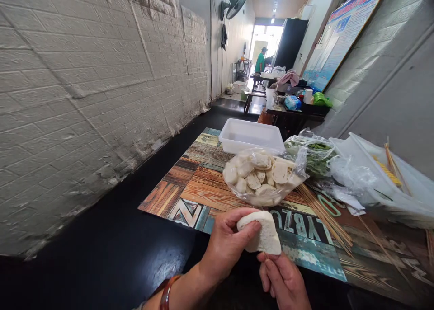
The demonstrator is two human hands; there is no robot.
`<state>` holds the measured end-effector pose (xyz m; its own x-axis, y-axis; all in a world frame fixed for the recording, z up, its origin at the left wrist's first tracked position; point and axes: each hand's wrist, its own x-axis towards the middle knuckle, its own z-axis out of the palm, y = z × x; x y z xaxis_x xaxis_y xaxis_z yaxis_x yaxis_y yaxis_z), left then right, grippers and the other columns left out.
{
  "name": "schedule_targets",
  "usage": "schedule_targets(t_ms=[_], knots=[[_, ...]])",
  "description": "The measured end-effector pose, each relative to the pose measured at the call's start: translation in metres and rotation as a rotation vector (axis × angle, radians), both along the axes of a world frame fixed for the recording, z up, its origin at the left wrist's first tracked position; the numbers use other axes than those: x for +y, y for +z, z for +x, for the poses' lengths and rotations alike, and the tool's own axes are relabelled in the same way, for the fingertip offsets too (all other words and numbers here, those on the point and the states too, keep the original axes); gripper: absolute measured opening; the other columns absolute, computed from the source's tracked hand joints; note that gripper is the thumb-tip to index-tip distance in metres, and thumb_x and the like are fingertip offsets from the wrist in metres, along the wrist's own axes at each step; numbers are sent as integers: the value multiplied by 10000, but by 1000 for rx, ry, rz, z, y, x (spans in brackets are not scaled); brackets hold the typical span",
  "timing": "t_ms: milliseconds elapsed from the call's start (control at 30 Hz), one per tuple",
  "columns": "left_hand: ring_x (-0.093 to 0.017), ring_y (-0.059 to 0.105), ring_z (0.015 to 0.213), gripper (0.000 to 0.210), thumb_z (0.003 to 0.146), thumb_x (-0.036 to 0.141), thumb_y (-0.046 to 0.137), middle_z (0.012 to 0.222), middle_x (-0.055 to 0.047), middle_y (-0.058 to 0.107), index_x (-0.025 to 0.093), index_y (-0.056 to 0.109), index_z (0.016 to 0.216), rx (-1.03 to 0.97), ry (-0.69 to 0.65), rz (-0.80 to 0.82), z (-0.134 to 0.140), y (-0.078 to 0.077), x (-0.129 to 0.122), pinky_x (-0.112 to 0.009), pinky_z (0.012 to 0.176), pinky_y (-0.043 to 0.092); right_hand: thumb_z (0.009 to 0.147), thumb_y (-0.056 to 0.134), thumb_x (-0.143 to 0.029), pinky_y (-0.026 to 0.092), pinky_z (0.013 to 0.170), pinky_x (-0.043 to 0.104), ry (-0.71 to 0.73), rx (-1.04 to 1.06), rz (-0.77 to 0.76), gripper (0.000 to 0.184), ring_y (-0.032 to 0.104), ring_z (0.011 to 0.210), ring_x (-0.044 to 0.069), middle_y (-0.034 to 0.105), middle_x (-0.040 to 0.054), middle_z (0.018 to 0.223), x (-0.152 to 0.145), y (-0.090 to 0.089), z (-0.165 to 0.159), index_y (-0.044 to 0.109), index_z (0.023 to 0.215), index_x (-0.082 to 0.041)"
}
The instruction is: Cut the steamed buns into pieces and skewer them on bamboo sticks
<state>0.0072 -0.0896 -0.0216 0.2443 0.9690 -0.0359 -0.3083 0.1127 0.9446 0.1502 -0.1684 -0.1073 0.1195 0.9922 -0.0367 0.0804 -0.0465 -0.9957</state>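
Note:
My left hand [228, 237] holds a slice of white steamed bun [263, 235] between thumb and fingers, above the table's near edge. My right hand [283, 276] is closed just below the slice, its fingertips pinching what looks like the end of a thin bamboo skewer at the slice's lower edge. Most of that skewer is hidden. Just beyond my hands, a clear plastic bag [233, 190] lies open, full of bun slices [252, 180]. To its right, a bundle of bamboo skewers [327, 217] rests on the table beside green-handled scissors [328, 204].
A white plastic tub [251, 143] stands behind the bag on the wood-patterned table [200, 188]. Leafy greens [317, 158] in plastic and a large white container [383, 165] with sticks are on the right. A brick-patterned wall [101, 97] runs along the left. A person in green [260, 62] stands far back.

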Motion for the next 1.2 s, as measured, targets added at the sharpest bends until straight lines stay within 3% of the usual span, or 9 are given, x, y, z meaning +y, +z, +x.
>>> schedule_targets(t_ms=[467, 633, 767, 900, 967, 1100, 1200], knots=[[-116, 542, 599, 341, 716, 468, 810, 724, -40, 717, 162, 805, 866, -12, -64, -46, 4, -4, -3, -203, 557, 421, 930, 514, -625, 328, 463, 242, 21, 34, 19, 456, 393, 415, 100, 531, -41, 496, 4, 1, -1, 604, 798, -197], [-124, 572, 657, 349, 697, 467, 831, 763, -41, 722, 162, 798, 864, -46, -68, -81, 8, -10, -2, -207, 620, 451, 938, 520, -607, 328, 459, 227, 45, 84, -10, 450, 401, 419, 88, 554, -33, 518, 6, 2, 2, 555, 743, -204], [-146, 631, 748, 449, 662, 397, 876, 887, -42, 749, 199, 763, 1048, -74, -62, -100, 8, -13, 1, -217, 678, 488, 909, 552, -635, 326, 439, 218, 105, 129, -67, 462, 420, 413, 89, 563, -27, 519, 6, -5, 4, 583, 787, -190], [-218, 685, 956, 626, 685, 412, 868, 1046, -85, 762, 223, 660, 1244, -99, -111, -58, 3, -9, 8, -280, 817, 525, 902, 571, -628, 311, 428, 210, 42, 191, -80, 462, 402, 410, 84, 542, -36, 497, 5, -14, 6, 622, 838, -173], [-237, 691, 997, 578, 723, 445, 837, 1096, -112, 756, 207, 663, 1220, -68, -75, -11, -3, -7, 15, -306, 852, 529, 911, 564, -621, 307, 422, 210, 47, 224, -81, 461, 402, 409, 85, 545, -35, 495, 6, -18, 8, 633, 877, -167], [-195, 702, 818, 430, 800, 466, 763, 1002, -103, 768, 183, 703, 1119, 52, 74, 102, -16, -4, 35, -298, 765, 545, 916, 556, -628, 304, 416, 207, 38, 255, -89, 470, 397, 409, 85, 537, -41, 491, 10, -20, 14, 631, 910, -164], [-178, 688, 775, 381, 801, 467, 759, 930, -90, 773, 172, 732, 1041, 145, 88, 165, -21, 2, 51, -276, 732, 538, 902, 567, -643, 302, 417, 201, -11, 278, -92, 482, 395, 422, 84, 526, -46, 493, 15, -16, 18, 623, 888, -165]])
